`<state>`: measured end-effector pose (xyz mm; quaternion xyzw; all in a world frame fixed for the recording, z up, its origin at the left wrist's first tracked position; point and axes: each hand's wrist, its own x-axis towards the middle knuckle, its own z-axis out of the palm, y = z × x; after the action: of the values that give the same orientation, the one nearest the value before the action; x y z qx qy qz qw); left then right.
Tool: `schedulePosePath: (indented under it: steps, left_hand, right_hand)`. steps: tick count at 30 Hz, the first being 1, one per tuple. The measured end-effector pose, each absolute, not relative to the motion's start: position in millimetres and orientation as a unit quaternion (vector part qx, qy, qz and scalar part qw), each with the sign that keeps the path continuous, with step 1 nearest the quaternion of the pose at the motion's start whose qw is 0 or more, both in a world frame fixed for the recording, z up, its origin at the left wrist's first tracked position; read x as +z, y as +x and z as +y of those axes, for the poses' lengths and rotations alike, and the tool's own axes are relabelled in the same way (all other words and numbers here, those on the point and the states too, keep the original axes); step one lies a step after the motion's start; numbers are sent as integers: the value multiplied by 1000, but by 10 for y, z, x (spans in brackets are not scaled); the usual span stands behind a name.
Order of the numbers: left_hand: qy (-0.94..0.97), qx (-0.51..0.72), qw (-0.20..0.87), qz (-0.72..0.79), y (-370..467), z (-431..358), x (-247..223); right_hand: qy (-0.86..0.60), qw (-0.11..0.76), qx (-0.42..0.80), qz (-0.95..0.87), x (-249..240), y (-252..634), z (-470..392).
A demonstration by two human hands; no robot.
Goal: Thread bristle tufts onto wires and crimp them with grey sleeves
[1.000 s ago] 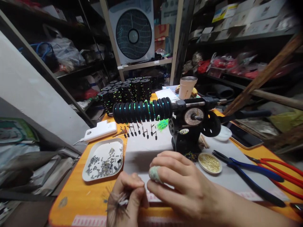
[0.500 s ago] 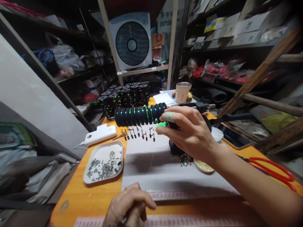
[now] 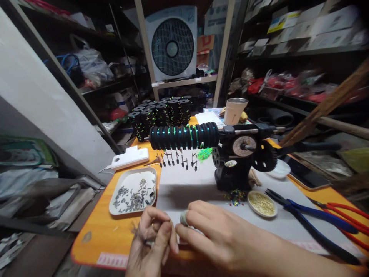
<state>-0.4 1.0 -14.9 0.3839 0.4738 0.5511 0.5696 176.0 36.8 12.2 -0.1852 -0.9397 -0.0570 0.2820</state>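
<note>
At the table's near edge, my left hand (image 3: pixel 155 240) has its fingers curled and thumb pressed in; thin dark strands stick out at its wrist side. Beside it, almost touching, is my right hand (image 3: pixel 213 234), with a pale green wrap on one finger. Its fingers are bent together, and anything between them is too small or hidden. Beyond both hands stands a black hand-cranked winder (image 3: pixel 233 173) with a dial and gears. On its shaft sits a ribbed black spool (image 3: pixel 184 136) wound with teal and green line. Small dark pieces (image 3: pixel 178 161) hang below the spool.
A white tray (image 3: pixel 115 209) of small metal parts lies left. Right are a dish of golden bits (image 3: pixel 262 204), coloured beads (image 3: pixel 236 196), blue-handled pliers (image 3: pixel 314 219), red-handled scissors (image 3: pixel 346 209) and a phone (image 3: pixel 308 173). Behind stand several black spools (image 3: pixel 161 111) and a cup (image 3: pixel 235 111).
My right hand has left the winder and come down beside my left hand. The left fingers have curled in tighter. The whole view has shifted, so the table appears farther right.
</note>
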Motion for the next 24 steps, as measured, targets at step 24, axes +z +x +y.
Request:
schedulePosePath:
  steps: [24]
  left_hand:
    - [326,563,656,383,214,90,-193]
  right_hand:
    - [-378,442,293,-759,166,1888,431]
